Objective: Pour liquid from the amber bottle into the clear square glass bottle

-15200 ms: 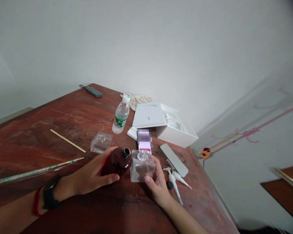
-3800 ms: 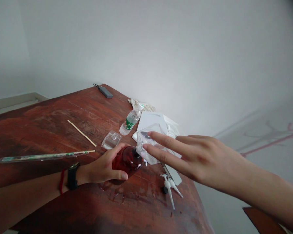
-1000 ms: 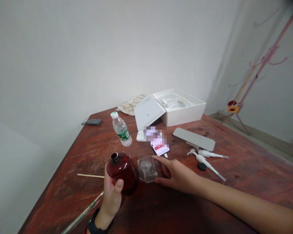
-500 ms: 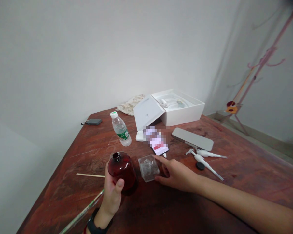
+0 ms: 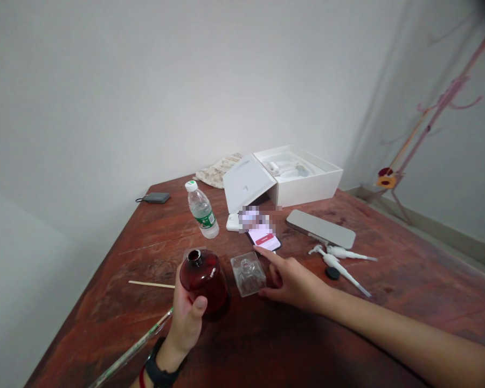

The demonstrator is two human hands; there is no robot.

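My left hand (image 5: 189,320) is wrapped around a dark red-brown bottle (image 5: 207,283) with an open, uncapped neck, thumb across its near side. To the right of it stands a clear square bottle (image 5: 248,277), also uncapped. At that bottle's right side is my right hand (image 5: 289,277), its thumb and index finger spread apart by the bottle's edge; whether they touch it I cannot tell. Two white pump heads (image 5: 341,269) with long stems lie farther right, with a black round cap (image 5: 332,273) beside them.
A green-labelled water bottle (image 5: 202,211) stands behind the brown one. Past the hands lie a phone (image 5: 267,241), a grey slab-like case (image 5: 321,228) and an open white box (image 5: 307,188). A chopstick (image 5: 151,284) and a wrapped pair (image 5: 133,350) lie at left.
The view has shifted slightly. My right index finger now sits a little higher by the clear bottle's upper corner. My left hand keeps its hold on the brown bottle.
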